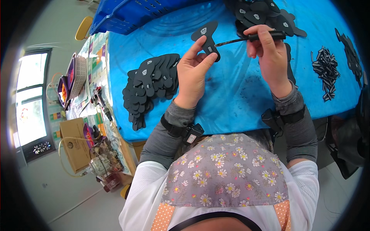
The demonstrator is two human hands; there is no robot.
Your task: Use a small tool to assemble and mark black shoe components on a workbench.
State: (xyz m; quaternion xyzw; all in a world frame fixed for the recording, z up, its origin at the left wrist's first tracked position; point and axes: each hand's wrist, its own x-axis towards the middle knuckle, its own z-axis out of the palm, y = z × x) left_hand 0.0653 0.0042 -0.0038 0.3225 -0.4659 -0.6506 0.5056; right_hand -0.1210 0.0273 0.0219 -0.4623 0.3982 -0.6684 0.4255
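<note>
**A slipping tip is the main risk to the piece and the fingers**

The dark flat piece (209, 41) is held up over the bench (231, 88), to the right of the blue crate (127, 16) and nearer the person than its far side. The left hand (192, 77) has thumb and fingers pinched on it; the right hand (269, 57) is closed around the black handle of a thin-shafted tool (279, 35), farther right of the crate. The tool's tip meets the piece's right edge by its small pale marks; whether it presses in cannot be told.

The likeliest fault, I judge, is a skid: sideways force on so slim a shaft could scratch the face or drive the tip into the left thumb, with no rest beneath the work. The piece looks thin, so a loose pinch could let it twist or bend.

The surroundings add smaller risks. The overlapping left pile (152, 77), on the person's side of the crate, could slide if a sleeve catches it. The upper heap (258, 15), right of the crate, could shift if the handle knocks it. The little black-and-silver bits (325, 67), far right of the crate, would scatter under a careless elbow.
</note>
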